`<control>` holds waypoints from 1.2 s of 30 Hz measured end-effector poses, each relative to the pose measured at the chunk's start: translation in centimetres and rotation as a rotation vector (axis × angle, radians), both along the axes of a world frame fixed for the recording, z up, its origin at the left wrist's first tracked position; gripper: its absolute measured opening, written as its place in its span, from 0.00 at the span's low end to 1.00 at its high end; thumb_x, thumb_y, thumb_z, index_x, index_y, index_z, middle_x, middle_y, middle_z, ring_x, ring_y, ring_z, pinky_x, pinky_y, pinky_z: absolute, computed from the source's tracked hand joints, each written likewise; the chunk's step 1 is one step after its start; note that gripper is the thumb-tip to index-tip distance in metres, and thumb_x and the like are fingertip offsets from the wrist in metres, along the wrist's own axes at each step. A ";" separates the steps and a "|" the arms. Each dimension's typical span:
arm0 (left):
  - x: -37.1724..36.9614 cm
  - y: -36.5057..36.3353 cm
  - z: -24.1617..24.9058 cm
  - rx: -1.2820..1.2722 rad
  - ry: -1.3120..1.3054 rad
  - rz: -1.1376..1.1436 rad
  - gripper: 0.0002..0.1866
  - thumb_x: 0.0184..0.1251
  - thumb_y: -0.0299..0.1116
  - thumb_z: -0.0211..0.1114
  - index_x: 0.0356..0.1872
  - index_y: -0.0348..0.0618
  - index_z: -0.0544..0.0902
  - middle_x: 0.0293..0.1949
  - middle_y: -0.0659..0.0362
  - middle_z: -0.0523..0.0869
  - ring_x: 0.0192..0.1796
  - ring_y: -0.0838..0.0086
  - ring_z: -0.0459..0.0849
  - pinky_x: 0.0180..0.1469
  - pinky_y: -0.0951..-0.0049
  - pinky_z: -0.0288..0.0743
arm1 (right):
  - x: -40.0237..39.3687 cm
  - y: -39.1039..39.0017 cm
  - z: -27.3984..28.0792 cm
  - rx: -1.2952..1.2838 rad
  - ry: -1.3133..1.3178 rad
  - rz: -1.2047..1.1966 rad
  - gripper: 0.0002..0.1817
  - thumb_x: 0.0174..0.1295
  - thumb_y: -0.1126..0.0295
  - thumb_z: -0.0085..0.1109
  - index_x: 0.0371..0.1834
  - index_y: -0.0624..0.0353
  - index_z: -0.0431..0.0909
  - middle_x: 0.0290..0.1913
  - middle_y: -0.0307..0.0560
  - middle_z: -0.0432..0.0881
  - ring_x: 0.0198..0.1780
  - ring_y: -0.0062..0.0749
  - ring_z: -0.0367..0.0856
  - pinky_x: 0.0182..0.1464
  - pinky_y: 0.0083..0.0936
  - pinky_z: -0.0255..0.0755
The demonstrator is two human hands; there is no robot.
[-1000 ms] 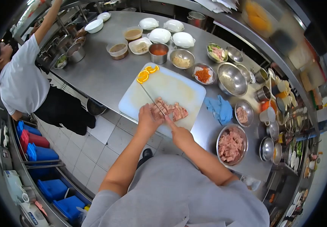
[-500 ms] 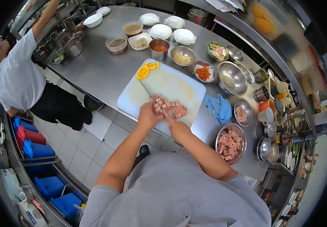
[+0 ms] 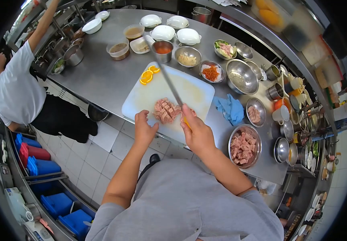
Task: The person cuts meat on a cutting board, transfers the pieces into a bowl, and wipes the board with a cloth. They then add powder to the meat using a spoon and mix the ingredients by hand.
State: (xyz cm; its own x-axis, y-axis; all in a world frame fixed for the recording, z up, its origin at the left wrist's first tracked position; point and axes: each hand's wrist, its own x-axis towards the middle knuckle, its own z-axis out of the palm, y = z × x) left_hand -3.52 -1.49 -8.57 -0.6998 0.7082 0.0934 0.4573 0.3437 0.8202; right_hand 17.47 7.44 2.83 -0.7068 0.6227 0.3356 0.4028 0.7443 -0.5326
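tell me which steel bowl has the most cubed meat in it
The large steel bowl nearest the right hand, heaped with pink cubes; the smaller bowl beyond holds only a few pieces.

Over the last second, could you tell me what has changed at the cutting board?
The right hand has lifted the knife off the meat, blade now raised and pointing away. The left hand has come off the meat and sits beside it. The cutting board, orange slices and bowls stayed put.

Brushed, dull-sheened steel table [image 3: 101, 76]; smooth matt white plastic cutting board [image 3: 149, 96]; glossy metal knife [image 3: 167, 78] blade; polished steel bowl [image 3: 241, 76]; crumpled blue cloth [image 3: 229, 108]; moist, rough-cut pink meat [image 3: 165, 110].
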 end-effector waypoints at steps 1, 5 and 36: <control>0.1 0.1 -0.2 -0.004 -0.003 0.001 0.35 0.53 0.26 0.82 0.63 0.38 0.76 0.58 0.50 0.78 0.55 0.63 0.83 0.43 0.68 0.89 | -0.4 -0.3 0.1 0.066 0.227 -0.017 0.42 0.77 0.66 0.57 0.90 0.25 0.49 0.44 0.61 0.88 0.40 0.60 0.89 0.45 0.55 0.83; 1.7 1.2 -1.2 0.075 -0.043 -0.086 0.28 0.56 0.25 0.81 0.57 0.37 0.78 0.55 0.50 0.78 0.52 0.65 0.83 0.43 0.69 0.88 | -1.5 -0.5 -9.2 -0.264 -0.488 0.035 0.43 0.78 0.67 0.53 0.90 0.22 0.46 0.44 0.61 0.89 0.41 0.60 0.90 0.46 0.54 0.83; 10.0 12.6 0.1 -0.336 0.727 -0.839 0.19 0.66 0.38 0.71 0.58 0.51 0.87 0.68 0.50 0.76 0.69 0.43 0.76 0.63 0.41 0.76 | 13.2 -1.8 -10.4 -0.500 -0.341 -0.443 0.41 0.77 0.66 0.57 0.90 0.29 0.51 0.41 0.62 0.89 0.43 0.62 0.87 0.50 0.55 0.79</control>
